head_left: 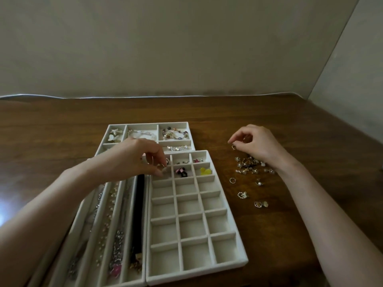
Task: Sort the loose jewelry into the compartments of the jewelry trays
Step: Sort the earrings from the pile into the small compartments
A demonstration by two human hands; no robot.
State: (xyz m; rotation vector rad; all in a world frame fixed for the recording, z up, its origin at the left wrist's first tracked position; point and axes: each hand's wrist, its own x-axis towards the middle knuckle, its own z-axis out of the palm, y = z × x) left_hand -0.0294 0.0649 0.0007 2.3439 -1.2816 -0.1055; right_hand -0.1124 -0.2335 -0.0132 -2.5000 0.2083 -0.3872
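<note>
In the center the left hand (pixel 139 157) pinches a small ring (pixel 160 166) over the grid tray (pixel 192 227); the right hand (pixel 257 145) pinches a charm (pixel 234 147) above the loose pile (pixel 249 165).

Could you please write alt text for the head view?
A person's left hand pinches a small gold piece over a white gridded tray; the right hand pinches a second gold piece beside loose jewelry on a brown wooden table.

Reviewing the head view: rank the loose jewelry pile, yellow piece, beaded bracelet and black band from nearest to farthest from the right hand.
1. loose jewelry pile, just below the right hand.
2. yellow piece, grid tray, right column.
3. beaded bracelet, far tray.
4. black band, long tray, far left.
</note>
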